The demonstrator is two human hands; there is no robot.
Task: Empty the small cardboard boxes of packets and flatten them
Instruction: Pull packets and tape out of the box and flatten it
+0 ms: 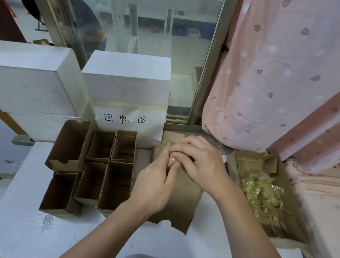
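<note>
Cardboard fills the middle of the frame. At centre left, a cluster of small open boxes (105, 163) stands on the white table (24, 229), their flaps up and their insides showing only bare cardboard. Behind them, at upper centre left, a paper sign (126, 119) with handwritten characters leans against white blocks (126, 76). Just right of the cluster lies a flattened box (181, 203), flat on the table. Above it the left hand (153, 189) and the right hand (199, 164) meet, fingers curled together round a small clear packet (172, 161); most of the packet is hidden by the fingers, so its contents cannot be told. At centre right, an open cardboard tray (294, 221) holds a heap of clear packets (264, 194) with yellowish contents. A pink patterned curtain (288, 79) hangs at upper right, beside a glass window (140, 18).
</note>
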